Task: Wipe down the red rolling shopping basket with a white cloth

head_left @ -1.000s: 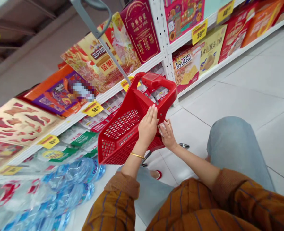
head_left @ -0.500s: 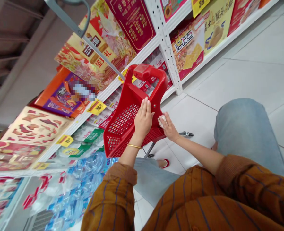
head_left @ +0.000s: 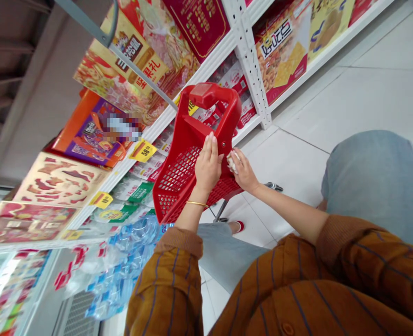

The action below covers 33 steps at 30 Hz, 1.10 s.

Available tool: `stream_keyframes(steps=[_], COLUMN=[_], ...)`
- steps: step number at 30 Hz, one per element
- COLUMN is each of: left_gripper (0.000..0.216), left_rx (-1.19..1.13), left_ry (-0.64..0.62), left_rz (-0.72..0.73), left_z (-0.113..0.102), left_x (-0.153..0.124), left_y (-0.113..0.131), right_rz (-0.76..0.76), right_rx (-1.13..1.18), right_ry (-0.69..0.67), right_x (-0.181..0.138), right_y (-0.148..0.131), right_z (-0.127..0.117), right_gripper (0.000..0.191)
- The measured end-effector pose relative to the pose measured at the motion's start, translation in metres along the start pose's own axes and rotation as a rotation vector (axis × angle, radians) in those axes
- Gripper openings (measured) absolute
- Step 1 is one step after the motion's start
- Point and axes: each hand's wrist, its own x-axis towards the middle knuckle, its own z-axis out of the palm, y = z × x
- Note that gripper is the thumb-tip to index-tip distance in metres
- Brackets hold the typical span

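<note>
Your left hand (head_left: pixel 208 163) lies flat on the red basket (head_left: pixel 185 140), mid-frame, fingers together; brace with it. Your right hand (head_left: pixel 244 171) pinches a crumpled white wad (head_left: pixel 232 162), probably tissue, at the outer side; press evenly, following the curve. Basket: hard glossy plastic, perforated walls, thick looped handle (head_left: pixel 231 114). Wad: soft, irregular.
</note>
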Motion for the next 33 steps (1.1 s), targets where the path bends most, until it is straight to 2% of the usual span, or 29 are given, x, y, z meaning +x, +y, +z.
stream_keyframes(steps=[6, 10, 13, 18, 22, 27, 33], left_gripper=[0.057, 0.058, 0.06, 0.058, 0.052, 0.043, 0.041], left_rx=[0.106, 0.161, 0.189, 0.226, 0.284, 0.294, 0.301], left_ry=[-0.004, -0.237, -0.325, -0.42, -0.45, -0.495, -0.562], left_rz=[0.044, 0.274, 0.376, 0.512, 0.586, 0.664, 0.723], left_z=[0.001, 0.006, 0.009, 0.012, 0.018, 0.024, 0.023], left_x=[-0.008, -0.023, -0.025, -0.013, -0.003, 0.013, 0.023], left_y=[-0.004, -0.003, -0.002, -0.003, -0.007, -0.013, -0.017], right_rz=[0.026, 0.051, 0.06, 0.074, 0.074, 0.115, 0.136], right_rx=[0.063, 0.079, 0.039, 0.03, -0.027, -0.052, -0.042], right_ry=[0.051, 0.095, 0.083, 0.058, 0.042, 0.028, 0.043], right_x=[0.005, -0.002, -0.013, -0.034, -0.044, -0.05, -0.054], right_y=[-0.007, -0.004, 0.003, 0.015, 0.023, 0.03, 0.033], right_z=[0.004, 0.013, 0.02, 0.027, 0.031, 0.037, 0.045], right_gripper=[0.061, 0.058, 0.059, 0.064, 0.068, 0.073, 0.069])
